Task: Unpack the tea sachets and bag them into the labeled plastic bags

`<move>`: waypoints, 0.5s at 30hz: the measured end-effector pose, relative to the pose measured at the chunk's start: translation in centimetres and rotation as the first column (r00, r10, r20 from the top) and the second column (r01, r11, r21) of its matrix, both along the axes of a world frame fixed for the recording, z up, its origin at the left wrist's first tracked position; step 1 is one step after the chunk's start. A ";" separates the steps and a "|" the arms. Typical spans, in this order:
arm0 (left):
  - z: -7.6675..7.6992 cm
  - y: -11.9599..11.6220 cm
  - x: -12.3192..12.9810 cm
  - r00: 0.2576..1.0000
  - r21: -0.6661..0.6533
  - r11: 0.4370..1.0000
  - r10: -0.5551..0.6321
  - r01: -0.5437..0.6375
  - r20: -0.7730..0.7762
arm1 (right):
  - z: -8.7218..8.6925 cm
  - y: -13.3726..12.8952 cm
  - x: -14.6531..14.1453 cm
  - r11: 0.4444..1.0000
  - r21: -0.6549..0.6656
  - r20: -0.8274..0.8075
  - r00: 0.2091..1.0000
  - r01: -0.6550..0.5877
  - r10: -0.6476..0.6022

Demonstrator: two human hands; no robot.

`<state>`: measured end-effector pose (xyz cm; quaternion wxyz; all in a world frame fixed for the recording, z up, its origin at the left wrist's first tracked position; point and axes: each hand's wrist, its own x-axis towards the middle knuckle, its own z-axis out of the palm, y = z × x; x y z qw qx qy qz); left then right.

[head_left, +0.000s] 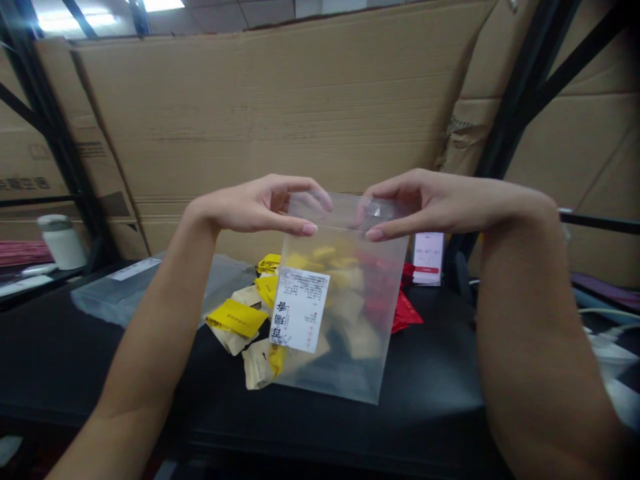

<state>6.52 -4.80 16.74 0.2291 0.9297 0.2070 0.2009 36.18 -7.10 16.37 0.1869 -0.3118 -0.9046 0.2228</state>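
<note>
A translucent plastic pouch (357,363) with a white printed label (300,310) hangs upright in front of me. My left hand (267,203) pinches its upper left edge between thumb and fingers. On the upper right edge my right hand (413,203) grips it the same way. Behind the pouch lie several small yellow and cream packets (237,319), partly seen through the plastic. Red packets (406,312) show at its right side. Whether the pouch itself holds anything I cannot tell.
A stack of clear plastic bags (120,293) lies to the left on the black table (430,413). A phone (429,259) stands upright at the back right. A white bottle (61,241) is far left, cables (613,333) far right. Cardboard (300,113) walls the back.
</note>
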 end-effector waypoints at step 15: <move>0.2 -0.3 0.2 0.999 -0.020 1.000 0.014 -0.015 -0.043 | 0.1 -0.1 -0.4 0.995 0.103 0.002 1.000 0.014 -0.015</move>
